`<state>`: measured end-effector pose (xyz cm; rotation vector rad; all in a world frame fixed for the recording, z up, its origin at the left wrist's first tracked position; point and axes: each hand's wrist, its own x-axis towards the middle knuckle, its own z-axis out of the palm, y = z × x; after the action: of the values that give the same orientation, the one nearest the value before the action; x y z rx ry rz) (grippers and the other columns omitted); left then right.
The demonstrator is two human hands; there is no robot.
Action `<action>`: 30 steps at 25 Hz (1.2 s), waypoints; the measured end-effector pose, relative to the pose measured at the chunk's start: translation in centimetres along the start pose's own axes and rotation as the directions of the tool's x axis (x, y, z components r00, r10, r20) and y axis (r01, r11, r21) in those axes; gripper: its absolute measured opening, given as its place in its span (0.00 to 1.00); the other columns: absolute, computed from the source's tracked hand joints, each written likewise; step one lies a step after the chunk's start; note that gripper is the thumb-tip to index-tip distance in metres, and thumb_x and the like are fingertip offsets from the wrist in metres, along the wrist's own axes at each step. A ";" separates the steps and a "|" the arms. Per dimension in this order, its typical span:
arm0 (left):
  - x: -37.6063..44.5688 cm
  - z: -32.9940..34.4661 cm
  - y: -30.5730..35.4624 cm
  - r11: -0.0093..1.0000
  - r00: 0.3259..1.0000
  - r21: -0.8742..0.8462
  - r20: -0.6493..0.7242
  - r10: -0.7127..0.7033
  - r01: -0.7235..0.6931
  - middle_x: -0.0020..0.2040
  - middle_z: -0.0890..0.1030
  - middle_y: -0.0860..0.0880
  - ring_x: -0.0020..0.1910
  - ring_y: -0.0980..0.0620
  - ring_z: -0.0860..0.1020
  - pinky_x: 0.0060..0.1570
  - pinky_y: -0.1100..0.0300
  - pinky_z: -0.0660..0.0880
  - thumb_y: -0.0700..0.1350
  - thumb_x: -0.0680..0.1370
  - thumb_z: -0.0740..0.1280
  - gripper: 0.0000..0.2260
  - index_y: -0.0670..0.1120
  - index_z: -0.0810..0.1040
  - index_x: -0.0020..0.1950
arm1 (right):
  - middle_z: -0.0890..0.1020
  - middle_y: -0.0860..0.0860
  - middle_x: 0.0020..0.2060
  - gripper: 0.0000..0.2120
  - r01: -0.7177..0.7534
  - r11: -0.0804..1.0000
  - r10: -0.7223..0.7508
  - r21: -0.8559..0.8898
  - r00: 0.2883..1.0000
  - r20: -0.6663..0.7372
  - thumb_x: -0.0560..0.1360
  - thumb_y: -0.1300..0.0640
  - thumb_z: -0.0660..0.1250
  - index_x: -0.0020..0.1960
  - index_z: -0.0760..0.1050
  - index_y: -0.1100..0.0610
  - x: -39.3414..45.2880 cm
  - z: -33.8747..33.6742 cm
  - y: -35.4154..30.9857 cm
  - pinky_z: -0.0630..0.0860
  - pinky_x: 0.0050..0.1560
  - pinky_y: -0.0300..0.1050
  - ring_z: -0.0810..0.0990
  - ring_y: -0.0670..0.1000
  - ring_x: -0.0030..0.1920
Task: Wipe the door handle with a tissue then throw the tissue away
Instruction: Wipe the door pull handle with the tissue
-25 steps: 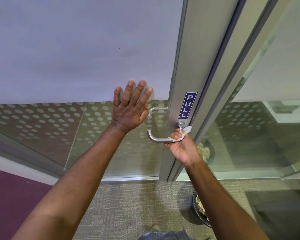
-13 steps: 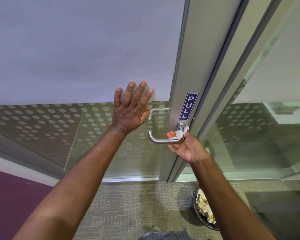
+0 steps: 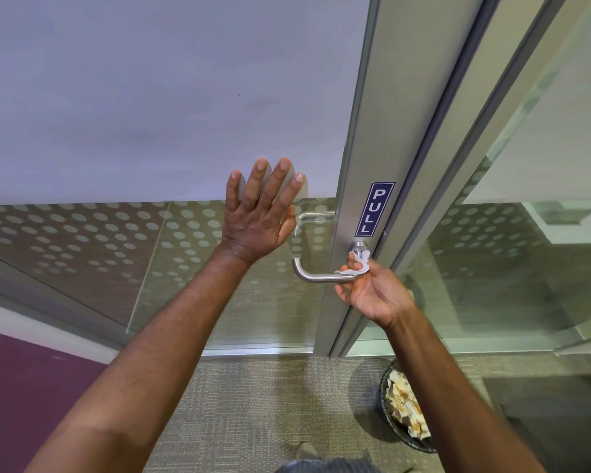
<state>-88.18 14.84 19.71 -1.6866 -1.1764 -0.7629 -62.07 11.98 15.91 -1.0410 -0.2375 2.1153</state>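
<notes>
A brushed-metal lever door handle (image 3: 309, 274) juts out from the grey door frame, just under a blue PULL sign (image 3: 374, 209). My right hand (image 3: 372, 291) is palm up beneath the lever's inner end, pinching a crumpled white tissue (image 3: 358, 264) against the handle near its round base. My left hand (image 3: 260, 216) lies flat with fingers spread on the glass door, left of the handle. A black mesh waste bin (image 3: 405, 409) holding several crumpled papers stands on the carpet below my right forearm.
The glass door (image 3: 171, 97) has a frosted upper panel and a dotted band lower down. A second glass panel (image 3: 512, 261) lies to the right of the frame. Grey carpet (image 3: 253, 404) covers the floor, with a purple area (image 3: 31, 387) at left.
My right hand has turned palm up and slid the tissue along the lever toward its round base. The left hand has stayed flat on the glass.
</notes>
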 end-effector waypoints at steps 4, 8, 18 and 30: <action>0.0 0.1 0.0 1.000 1.000 0.000 -0.006 0.001 -0.001 0.87 0.47 0.48 0.86 0.44 0.44 0.83 0.41 0.41 0.51 0.81 0.64 0.35 0.50 0.55 0.86 | 0.73 0.53 0.34 0.14 0.192 0.894 -0.284 -0.406 0.942 -0.180 0.85 0.59 0.54 0.44 0.74 0.58 0.6 1.5 0.6 0.72 0.31 0.42 0.75 0.49 0.31; 0.1 -0.1 0.0 1.000 1.000 0.003 -0.016 0.001 -0.001 0.87 0.48 0.48 0.86 0.44 0.45 0.83 0.41 0.42 0.51 0.81 0.64 0.34 0.49 0.56 0.85 | 0.76 0.58 0.45 0.13 -0.101 0.050 -0.528 -0.994 0.842 -0.112 0.84 0.57 0.53 0.53 0.74 0.62 0.9 2.6 0.6 0.73 0.46 0.46 0.78 0.58 0.47; 0.1 -0.2 0.0 1.000 1.000 0.010 0.006 -0.003 0.003 0.87 0.46 0.47 0.86 0.44 0.43 0.83 0.40 0.41 0.51 0.80 0.64 0.35 0.49 0.54 0.86 | 0.72 0.46 0.29 0.13 0.132 0.985 -0.130 0.113 0.991 -0.025 0.84 0.52 0.60 0.42 0.75 0.53 0.7 1.1 1.4 0.69 0.42 0.43 0.72 0.45 0.30; 0.1 -0.2 0.0 1.000 1.000 0.006 0.014 -0.002 0.002 0.87 0.46 0.48 0.86 0.44 0.43 0.83 0.40 0.40 0.52 0.81 0.63 0.34 0.49 0.54 0.86 | 0.82 0.47 0.56 0.16 0.214 0.961 -0.177 0.174 0.962 -0.206 0.86 0.47 0.52 0.63 0.76 0.49 -1.6 3.3 6.5 0.67 0.49 0.41 0.78 0.44 0.52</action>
<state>-88.15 14.69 19.89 -1.6883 -1.1898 -0.7488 -67.41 6.83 16.07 -1.0474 -0.0365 1.8085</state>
